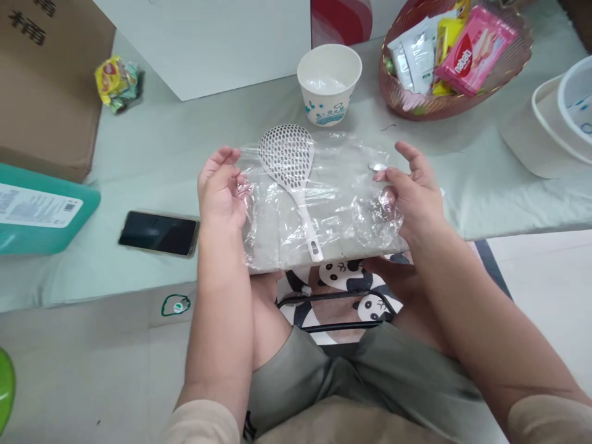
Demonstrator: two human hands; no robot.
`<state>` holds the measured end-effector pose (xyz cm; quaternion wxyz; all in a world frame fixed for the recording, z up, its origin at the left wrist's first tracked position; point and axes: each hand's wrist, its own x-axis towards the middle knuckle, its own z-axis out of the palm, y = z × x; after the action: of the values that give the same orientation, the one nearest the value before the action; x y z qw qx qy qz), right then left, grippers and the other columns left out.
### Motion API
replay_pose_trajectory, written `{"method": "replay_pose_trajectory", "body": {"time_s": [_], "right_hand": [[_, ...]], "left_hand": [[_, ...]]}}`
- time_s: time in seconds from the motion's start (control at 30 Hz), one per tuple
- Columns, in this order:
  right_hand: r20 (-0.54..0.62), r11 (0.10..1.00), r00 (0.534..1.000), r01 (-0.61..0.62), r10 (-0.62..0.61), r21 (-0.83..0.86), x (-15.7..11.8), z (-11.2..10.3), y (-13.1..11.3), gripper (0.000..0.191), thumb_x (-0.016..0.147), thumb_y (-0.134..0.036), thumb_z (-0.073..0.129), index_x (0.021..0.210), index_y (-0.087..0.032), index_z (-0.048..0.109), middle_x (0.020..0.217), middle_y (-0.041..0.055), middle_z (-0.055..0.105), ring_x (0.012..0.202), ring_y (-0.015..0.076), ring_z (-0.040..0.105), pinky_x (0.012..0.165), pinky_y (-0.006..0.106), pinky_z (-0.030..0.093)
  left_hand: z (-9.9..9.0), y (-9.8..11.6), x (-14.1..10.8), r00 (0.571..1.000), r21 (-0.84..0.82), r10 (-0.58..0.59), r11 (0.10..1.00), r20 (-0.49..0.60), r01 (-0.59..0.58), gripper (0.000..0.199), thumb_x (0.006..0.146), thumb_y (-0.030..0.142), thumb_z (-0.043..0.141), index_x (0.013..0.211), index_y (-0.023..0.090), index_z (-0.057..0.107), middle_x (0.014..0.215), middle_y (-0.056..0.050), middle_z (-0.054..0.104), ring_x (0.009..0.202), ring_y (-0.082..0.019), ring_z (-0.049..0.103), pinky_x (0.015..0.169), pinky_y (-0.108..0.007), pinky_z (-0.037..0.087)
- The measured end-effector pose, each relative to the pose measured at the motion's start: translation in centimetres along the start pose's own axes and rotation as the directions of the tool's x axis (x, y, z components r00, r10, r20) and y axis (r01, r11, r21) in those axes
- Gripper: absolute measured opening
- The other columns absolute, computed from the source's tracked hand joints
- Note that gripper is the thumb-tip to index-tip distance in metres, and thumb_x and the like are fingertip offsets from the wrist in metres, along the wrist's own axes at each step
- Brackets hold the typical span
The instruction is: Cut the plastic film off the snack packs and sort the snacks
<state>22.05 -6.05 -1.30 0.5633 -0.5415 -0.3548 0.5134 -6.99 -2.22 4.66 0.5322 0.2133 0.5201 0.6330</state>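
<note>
A clear, crinkled plastic bag (345,191) is stretched between my two hands at the table's front edge. With fingers curled, my left hand (222,190) grips its left side. My right hand (414,194) pinches the right side between thumb and fingers, its index finger raised; a small shiny piece shows at the fingertips. A white skimmer (287,154) with a perforated round head lies at the bag's left half, its handle (308,225) slanting toward me. Film overlaps the skimmer in places; whether it is inside or under the bag I cannot tell.
Behind the bag stands a paper cup (328,102). A pink glass bowl (419,110) holds several packets at the back right, near white containers (531,135). On the left are a phone (158,233), a green jug (76,213), a cardboard box (50,92) and a snack packet (113,82).
</note>
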Motion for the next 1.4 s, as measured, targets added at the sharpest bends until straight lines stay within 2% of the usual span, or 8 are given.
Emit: {"method": "replay_pose_trajectory", "body": {"time_s": [0.3,0.43,0.6,0.8,0.93,1.17,1.3,1.4], "right_hand": [[0.015,0.995,0.998,0.068,-0.067,-0.068,0.1,0.2,0.3,0.054,0.087,-0.033,0.069,0.137,-0.042,0.05,0.104,-0.0002,0.075,0.057,0.0108,0.061,0.053,0.028,0.049],[-0.059,0.993,0.995,0.073,-0.078,-0.09,-0.1,0.5,-0.1,0.044,0.086,-0.027,0.068,0.127,-0.038,0.056,0.096,-0.0008,0.074,0.056,0.01,0.059,0.052,0.026,0.048],[0.008,0.974,0.994,0.107,-0.108,-0.201,-0.2,0.1,-0.5,0.045,0.087,-0.032,0.068,0.13,-0.038,0.056,0.092,-0.0013,0.072,0.059,0.0116,0.061,0.056,0.029,0.051],[0.025,0.902,0.989,0.145,-0.148,-0.407,-0.5,0.0,-1.1,0.025,0.086,-0.027,0.068,0.111,-0.029,0.07,0.077,0.0002,0.065,0.065,0.0156,0.062,0.065,0.034,0.055],[0.021,0.835,0.982,0.171,-0.188,-0.523,-0.5,-0.3,-1.7,0.032,0.084,-0.022,0.067,0.116,-0.027,0.071,0.086,0.0021,0.068,0.07,0.0165,0.062,0.066,0.034,0.054],[0.076,0.638,0.935,0.294,-0.346,-0.711,-0.6,-0.7,-1.8,0.022,0.08,-0.019,0.068,0.1,-0.026,0.076,0.081,0.0025,0.06,0.072,0.0171,0.057,0.076,0.038,0.055],[0.052,0.587,0.859,0.392,-0.51,-0.708,-1.0,-0.5,-2.1,0.003,0.082,-0.026,0.069,0.081,-0.024,0.072,0.101,0.0087,0.059,0.105,0.0257,0.062,0.097,0.047,0.053],[0.048,0.687,0.828,0.494,-0.558,-0.532,-1.4,-0.1,-2.7,0.007,0.081,-0.026,0.067,0.075,-0.024,0.064,0.114,0.008,0.063,0.122,0.027,0.061,0.113,0.05,0.044]], "left_hand": [[-0.5,-0.5,-0.6,0.959,0.231,-0.148,0.969,0.242,0.091,0.077,0.081,0.016,0.073,0.144,0.042,0.037,0.103,0.0,0.073,0.067,-0.014,0.066,0.057,-0.024,0.049],[-0.8,-0.5,-0.6,0.943,0.372,-0.21,0.923,0.26,0.103,0.059,0.078,0.017,0.077,0.131,0.03,0.056,0.087,-0.003,0.075,0.051,-0.01,0.058,0.045,-0.02,0.038],[-1.3,-0.9,0.0,0.937,0.341,-0.086,0.94,0.337,-0.036,0.032,0.068,0.006,0.077,0.094,0.023,0.07,0.074,0.002,0.071,0.045,-0.005,0.051,0.043,-0.018,0.041],[-1.6,-1.6,1.0,0.961,0.397,0.171,0.884,0.216,-0.246,0.035,0.065,-0.007,0.061,0.084,0.021,0.07,0.077,0.003,0.073,0.049,-0.005,0.059,0.047,-0.017,0.043],[-1.9,-2.0,1.6,0.925,0.424,0.321,0.822,0.204,-0.379,0.04,0.061,-0.008,0.058,0.086,0.021,0.071,0.067,0.006,0.069,0.06,-0.009,0.066,0.059,-0.019,0.052],[-2.6,-1.7,1.5,0.906,0.663,0.355,0.624,0.231,-0.413,0.024,0.07,0.006,0.071,0.087,0.021,0.076,0.071,0.002,0.065,0.071,-0.012,0.062,0.062,-0.022,0.047],[-2.8,-1.4,1.1,0.851,0.649,0.436,0.564,0.291,-0.511,0.007,0.076,0.017,0.076,0.073,0.023,0.074,0.085,-0.002,0.06,0.08,-0.015,0.058,0.069,-0.025,0.048],[-2.5,-1.2,0.6,0.78,0.403,0.513,0.669,0.357,-0.625,0.01,0.077,0.022,0.078,0.073,0.023,0.069,0.106,-0.004,0.066,0.108,-0.018,0.063,0.091,-0.029,0.052]]}}
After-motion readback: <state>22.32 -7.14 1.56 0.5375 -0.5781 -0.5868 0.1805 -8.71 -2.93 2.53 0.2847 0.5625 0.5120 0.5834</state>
